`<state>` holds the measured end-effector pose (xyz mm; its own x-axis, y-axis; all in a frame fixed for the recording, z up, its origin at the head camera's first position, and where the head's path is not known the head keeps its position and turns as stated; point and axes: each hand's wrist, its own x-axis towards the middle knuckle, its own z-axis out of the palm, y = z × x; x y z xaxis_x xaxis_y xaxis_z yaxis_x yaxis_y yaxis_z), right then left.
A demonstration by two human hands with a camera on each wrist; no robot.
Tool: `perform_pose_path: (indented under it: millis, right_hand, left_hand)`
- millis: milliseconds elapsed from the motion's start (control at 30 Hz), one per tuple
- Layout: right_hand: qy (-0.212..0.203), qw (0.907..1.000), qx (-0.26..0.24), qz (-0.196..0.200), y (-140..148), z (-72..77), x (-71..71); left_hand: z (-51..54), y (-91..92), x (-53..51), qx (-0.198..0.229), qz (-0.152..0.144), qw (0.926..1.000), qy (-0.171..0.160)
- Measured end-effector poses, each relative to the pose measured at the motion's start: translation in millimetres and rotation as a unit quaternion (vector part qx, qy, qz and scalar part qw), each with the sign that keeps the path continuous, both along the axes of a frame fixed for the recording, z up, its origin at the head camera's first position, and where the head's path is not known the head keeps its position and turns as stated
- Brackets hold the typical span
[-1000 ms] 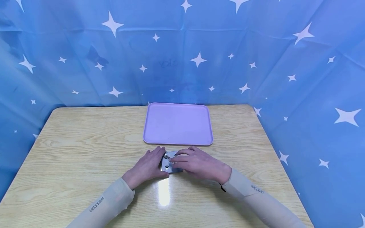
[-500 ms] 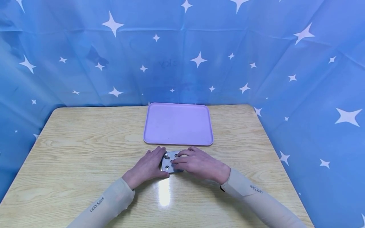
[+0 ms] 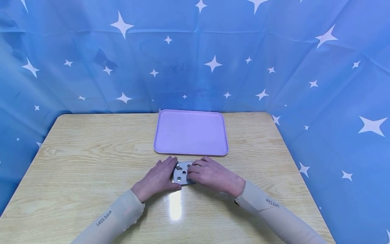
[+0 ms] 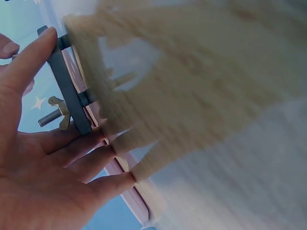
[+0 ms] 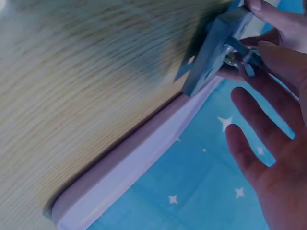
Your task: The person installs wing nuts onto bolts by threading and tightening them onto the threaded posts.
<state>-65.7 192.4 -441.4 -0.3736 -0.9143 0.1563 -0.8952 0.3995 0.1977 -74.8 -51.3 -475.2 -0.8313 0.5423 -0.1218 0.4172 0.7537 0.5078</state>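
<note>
On the table lies a grey metal plate (image 3: 179, 173) with several holes; small feet under it show in the left wrist view. My left hand (image 3: 158, 178) holds the plate's left side, thumb at the near edge and fingers at the far edge. A brass wing nut (image 4: 61, 114) sits on a threaded bolt (image 4: 49, 117) near the plate's far left corner. My right hand (image 3: 213, 174) is over the plate's right part. In the right wrist view its thumb and forefinger pinch a second wing nut (image 5: 250, 62), at a bolt (image 5: 236, 45) standing from the plate; the fingers partly hide it.
A shallow purple tray (image 3: 190, 134) lies just beyond the plate, towards the back of the wooden table (image 3: 100, 149). Behind the table hangs a blue curtain (image 3: 195, 61) with white stars.
My right hand's fingers have shifted slightly to the right and drawn in, uncovering the hole in the middle of the plate. The left hand and the plate stay in place.
</note>
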Motion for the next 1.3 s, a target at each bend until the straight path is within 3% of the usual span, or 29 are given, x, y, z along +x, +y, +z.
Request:
perform_pose_path:
  millis: [400, 567, 733, 900, 1033, 1300]
  right_hand:
    - [0.029, 0.9984, -0.032, -0.037, -13, -10.0, 4.1]
    - [-0.012, 0.9965, -0.052, -0.065, -17, -9.3, 5.4]
    - [-0.071, 0.9929, -0.032, -0.09, -8, 1.2, 3.0]
    - [-0.103, 0.9934, 0.015, -0.049, 2, 12.4, 0.4]
    - [-0.074, 0.9964, 0.036, -0.017, 4, 11.5, 0.5]
    - [-0.029, 0.9988, 0.037, -0.012, 3, 6.9, 0.2]
  left_hand:
    - [0.6, -0.6, 1.1, 0.005, 0.001, 1.0, -0.001]
    - [0.8, -0.3, 1.1, 0.003, -0.002, 1.0, 0.004]
    - [1.8, -0.7, 1.7, 0.002, -0.006, 1.0, 0.007]
    - [1.4, -1.0, 1.3, 0.004, -0.005, 0.9999, 0.009]
    - [1.0, -0.7, 0.7, 0.008, -0.003, 0.9999, 0.009]
    - [1.4, 0.5, 0.7, 0.008, -0.001, 1.0, 0.002]
